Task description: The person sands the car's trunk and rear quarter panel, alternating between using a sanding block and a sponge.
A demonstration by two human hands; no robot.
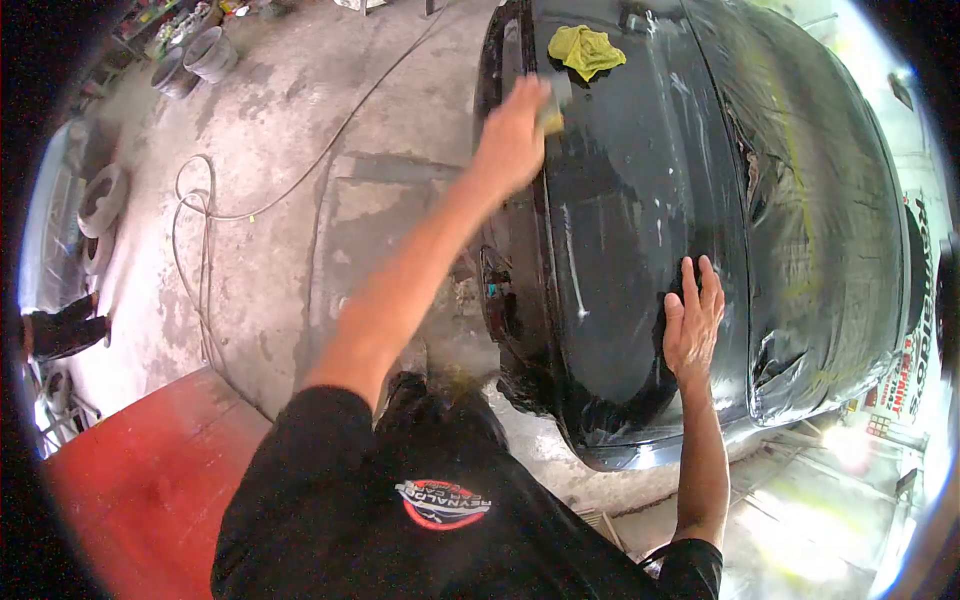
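Note:
A wet black car hood point(630, 200) spreads out in front of me, streaked with whitish liquid. My left hand point(517, 140) is closed around a small yellowish block point(551, 108) at the hood's left edge; motion blur hides whether it is a sponge or a sanding block. Farther right, my right hand point(695, 318) rests flat on the hood with its fingers stretched out, holding nothing. A crumpled yellow cloth point(587, 52) lies on the hood's far part, beyond my left hand.
Plastic sheeting point(825, 200) covers the car to the right of the hood. A hose point(335, 135) snakes over the concrete floor point(270, 110) on the left. Buckets point(208, 56) stand at the far left, and a red panel point(160, 480) lies at the lower left.

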